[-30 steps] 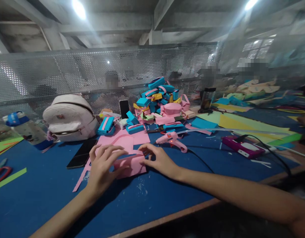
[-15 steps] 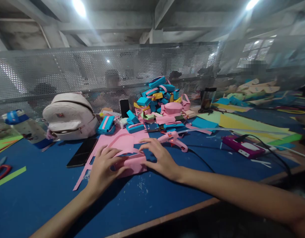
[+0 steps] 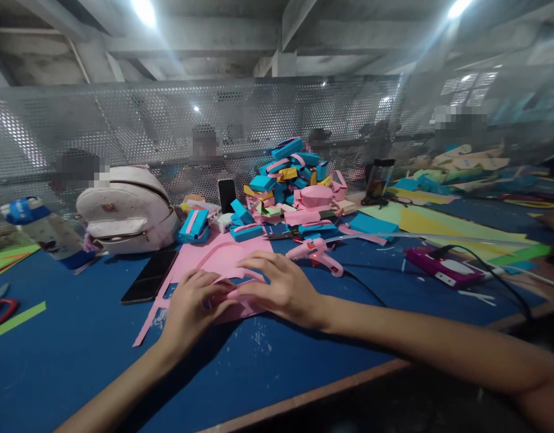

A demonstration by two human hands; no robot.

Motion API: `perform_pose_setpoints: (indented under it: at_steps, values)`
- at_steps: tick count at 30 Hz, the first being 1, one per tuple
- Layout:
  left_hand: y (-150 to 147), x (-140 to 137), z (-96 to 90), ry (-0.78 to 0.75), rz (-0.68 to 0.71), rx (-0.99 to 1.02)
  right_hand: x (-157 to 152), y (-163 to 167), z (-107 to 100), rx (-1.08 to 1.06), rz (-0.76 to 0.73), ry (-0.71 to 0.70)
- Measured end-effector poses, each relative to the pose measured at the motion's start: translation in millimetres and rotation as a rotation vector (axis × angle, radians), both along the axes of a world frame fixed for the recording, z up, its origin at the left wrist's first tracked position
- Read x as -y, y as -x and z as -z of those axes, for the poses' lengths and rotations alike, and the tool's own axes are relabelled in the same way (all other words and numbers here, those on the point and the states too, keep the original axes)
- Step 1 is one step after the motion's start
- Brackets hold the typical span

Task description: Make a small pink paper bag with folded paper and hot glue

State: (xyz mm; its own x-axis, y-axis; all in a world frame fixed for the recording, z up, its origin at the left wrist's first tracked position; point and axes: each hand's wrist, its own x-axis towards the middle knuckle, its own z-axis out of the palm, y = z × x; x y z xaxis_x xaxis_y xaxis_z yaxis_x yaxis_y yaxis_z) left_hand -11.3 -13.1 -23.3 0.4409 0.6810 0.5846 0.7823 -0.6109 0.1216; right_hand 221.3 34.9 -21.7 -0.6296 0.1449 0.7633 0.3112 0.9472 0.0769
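In the head view my left hand [image 3: 189, 307] is curled, its thumb and fingertips pressing a piece of pink paper [image 3: 247, 310]. From the other side my right hand [image 3: 288, 291] bends over the same paper, thumb and fingers closing on its folded upper edge. My fingers hide much of the fold. Behind both hands lies a flat pink sheet [image 3: 227, 251] with a curved strip on it. A pink glue gun [image 3: 316, 252] with a lit red light rests just beyond my right hand.
A pile of blue, pink and yellow paper pieces [image 3: 288, 174] stands at the back. Left are a white backpack [image 3: 126, 210], a dark phone [image 3: 149, 278], a bottle [image 3: 51, 231] and red-handled scissors [image 3: 4, 313]. A magenta power box [image 3: 439, 266] with cables lies right.
My right hand has moved left and its thumb has come in onto the pink paper's fold, closer to my left fingertips. My left hand has barely moved.
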Motion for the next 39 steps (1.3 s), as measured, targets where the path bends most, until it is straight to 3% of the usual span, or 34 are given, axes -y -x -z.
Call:
perform_pose_setpoints:
  at_steps: [5, 17, 31, 39]
  values:
    - [-1.3, 0.8, -0.6, 0.0, 0.002, -0.002, -3.5, -1.8, -0.8, 0.078, 0.062, 0.04]
    - [-7.1, 3.0, -4.5, -0.032, 0.011, -0.004, -4.6, 5.7, -4.9, 0.008, -0.031, 0.304]
    - [-6.6, 4.7, -1.4, -0.104, -0.012, 0.013, -2.0, 17.8, -3.4, 0.01, -0.009, 0.328]
    - [0.2, 6.5, -7.1, -0.146, -0.038, -0.007, -7.2, 1.8, -9.0, 0.058, 0.025, 0.298]
